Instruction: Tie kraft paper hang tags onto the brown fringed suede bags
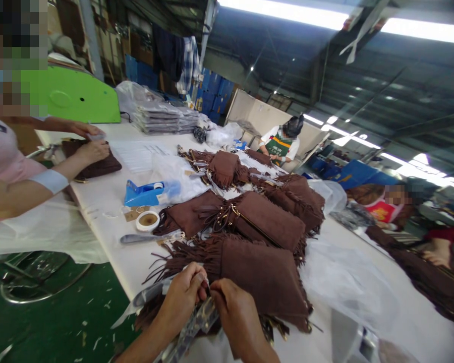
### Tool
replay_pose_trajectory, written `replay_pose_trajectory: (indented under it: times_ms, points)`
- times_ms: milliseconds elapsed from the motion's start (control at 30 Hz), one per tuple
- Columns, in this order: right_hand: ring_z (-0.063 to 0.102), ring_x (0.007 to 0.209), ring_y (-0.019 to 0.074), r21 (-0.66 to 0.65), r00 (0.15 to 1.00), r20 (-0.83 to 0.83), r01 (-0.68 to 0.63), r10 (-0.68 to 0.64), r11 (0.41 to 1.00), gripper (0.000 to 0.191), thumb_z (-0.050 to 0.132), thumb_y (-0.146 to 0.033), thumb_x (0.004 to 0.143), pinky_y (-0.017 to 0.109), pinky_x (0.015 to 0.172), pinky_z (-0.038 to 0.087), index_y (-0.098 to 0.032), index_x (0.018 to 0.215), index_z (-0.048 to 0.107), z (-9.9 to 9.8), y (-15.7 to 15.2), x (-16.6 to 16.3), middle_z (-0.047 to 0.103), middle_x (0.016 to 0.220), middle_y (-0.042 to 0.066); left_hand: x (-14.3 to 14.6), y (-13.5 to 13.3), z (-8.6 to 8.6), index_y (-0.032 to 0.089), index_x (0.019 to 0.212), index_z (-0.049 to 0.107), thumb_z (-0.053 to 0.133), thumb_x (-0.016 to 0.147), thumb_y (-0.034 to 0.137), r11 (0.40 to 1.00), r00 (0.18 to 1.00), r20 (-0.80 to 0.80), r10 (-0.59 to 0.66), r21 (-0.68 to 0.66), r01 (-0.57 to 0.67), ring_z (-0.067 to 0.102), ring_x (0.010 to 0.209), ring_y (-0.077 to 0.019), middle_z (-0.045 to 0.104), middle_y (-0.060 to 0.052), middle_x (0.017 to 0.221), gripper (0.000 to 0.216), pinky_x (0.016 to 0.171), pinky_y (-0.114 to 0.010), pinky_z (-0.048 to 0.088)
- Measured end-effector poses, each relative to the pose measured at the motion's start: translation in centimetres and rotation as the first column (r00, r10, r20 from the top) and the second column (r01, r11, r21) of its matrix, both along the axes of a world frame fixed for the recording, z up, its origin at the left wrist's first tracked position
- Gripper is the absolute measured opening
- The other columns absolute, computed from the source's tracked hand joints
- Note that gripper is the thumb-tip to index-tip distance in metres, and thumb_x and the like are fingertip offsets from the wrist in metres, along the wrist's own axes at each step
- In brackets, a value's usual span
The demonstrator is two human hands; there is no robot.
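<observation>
Pinching a clear plastic bag (196, 322) between closed fingertips, the left hand (181, 297) and right hand (236, 315) meet beside a brown fringed bag (265, 277) on the white table (106, 196).

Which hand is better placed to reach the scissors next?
Left, probably. The left hand sits on the same side as the scissors, with bare table between them. The right hand would have to cross over the left. Both now pinch a clear plastic strip.

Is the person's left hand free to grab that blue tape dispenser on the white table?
Probably not right away: the left hand and right hand both pinch a clear plastic strip, and the blue tape dispenser lies farther up the white table, though nothing blocks the way.
</observation>
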State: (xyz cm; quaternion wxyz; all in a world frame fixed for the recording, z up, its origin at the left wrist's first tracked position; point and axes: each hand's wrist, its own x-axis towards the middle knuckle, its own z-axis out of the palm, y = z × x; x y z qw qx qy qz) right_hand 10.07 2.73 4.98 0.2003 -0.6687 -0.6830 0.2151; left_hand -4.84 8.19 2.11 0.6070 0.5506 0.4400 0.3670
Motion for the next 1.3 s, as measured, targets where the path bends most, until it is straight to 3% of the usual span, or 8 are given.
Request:
replay_pose_trajectory:
  times_ms: [333,500,567,733,833,1033,1167,1300]
  points:
    - [0.061,0.074,0.0140,-0.015,0.997,-0.065,0.050,-0.050,0.999,0.018,0.047,-0.016,0.090,0.022,0.068,0.037,-0.023,0.087,0.063,-0.2,0.2,0.2,0.066,0.081,-0.001,0.1,0.6,-0.1,0.019,0.078,0.056,0.043,0.091,0.041,1.000,1.000,-0.011,0.012,0.003,-0.012,0.052,0.051,-0.0145,0.058,0.001,0.056,0.029,0.052,-0.025,0.039]
    - [0.060,0.068,0.0127,-0.070,0.978,-0.174,0.103,-0.114,0.992,0.016,0.049,-0.017,0.087,0.021,0.063,0.036,-0.022,0.079,0.063,0.0,0.4,0.4,0.066,0.074,-0.003,-0.4,-0.6,-1.3,0.021,0.118,0.047,0.044,0.091,0.050,0.976,0.977,-0.025,0.210,-0.059,-0.212,0.056,0.054,-0.0155,0.066,-0.001,0.075,0.041,0.053,-0.026,0.044]
    - [0.061,0.068,0.0129,-0.085,0.975,-0.190,0.099,-0.114,0.991,0.016,0.049,-0.017,0.087,0.021,0.063,0.037,-0.022,0.081,0.063,-0.1,0.5,0.4,0.066,0.074,-0.003,-0.5,-1.4,-1.7,0.023,0.127,0.041,0.054,0.087,0.048,0.977,0.979,0.002,0.206,-0.054,-0.205,0.056,0.056,-0.0148,0.066,0.000,0.081,0.049,0.052,-0.025,0.044]
    - [0.061,0.069,0.0136,-0.091,0.981,-0.178,0.062,-0.077,0.994,0.016,0.050,-0.018,0.087,0.022,0.064,0.037,-0.022,0.084,0.065,-0.3,0.5,0.7,0.067,0.076,-0.003,0.4,-1.7,-2.7,0.017,0.087,0.059,0.062,0.079,0.035,0.978,0.990,0.096,-0.102,-0.170,0.117,0.048,0.045,-0.0127,0.053,0.005,0.052,0.020,0.043,-0.021,0.032]
    - [0.060,0.068,0.0134,-0.094,0.979,-0.185,0.065,-0.082,0.993,0.017,0.049,-0.018,0.088,0.022,0.063,0.037,-0.022,0.083,0.065,-0.2,0.3,0.8,0.066,0.074,-0.003,1.0,-1.2,-3.5,0.017,0.073,0.057,0.060,0.081,0.035,0.978,0.994,0.067,-0.088,-0.181,0.099,0.043,0.041,-0.0113,0.051,0.005,0.046,0.020,0.044,-0.022,0.029]
    - [0.060,0.068,0.0129,-0.075,0.981,-0.175,0.073,-0.085,0.995,0.018,0.047,-0.020,0.090,0.021,0.063,0.036,-0.021,0.083,0.064,-0.2,0.1,0.8,0.065,0.074,-0.002,1.0,-1.3,-4.1,0.017,0.073,0.059,0.060,0.084,0.038,0.985,0.986,0.142,-0.089,-0.133,0.108,0.043,0.046,-0.0097,0.049,0.005,0.051,0.024,0.047,-0.021,0.029]
    - [0.059,0.067,0.0132,-0.067,0.989,-0.104,0.098,-0.105,0.993,0.016,0.046,-0.019,0.090,0.022,0.062,0.035,-0.021,0.083,0.061,-0.7,0.1,0.7,0.065,0.074,-0.002,0.8,-1.7,-3.8,0.016,0.076,0.060,0.064,0.081,0.042,0.971,0.985,0.170,-0.010,-0.232,0.049,0.040,0.042,-0.0089,0.047,0.005,0.047,0.026,0.043,-0.020,0.025]
    - [0.060,0.065,0.0136,-0.079,0.993,-0.001,0.114,-0.114,0.990,0.017,0.045,-0.017,0.090,0.022,0.061,0.033,-0.021,0.082,0.059,-0.8,0.3,0.4,0.065,0.074,-0.001,0.8,-1.9,-3.0,0.016,0.076,0.059,0.064,0.081,0.039,0.921,0.907,0.419,0.042,-0.367,0.128,0.035,0.041,-0.0061,0.049,0.004,0.051,0.024,0.042,-0.019,0.021]
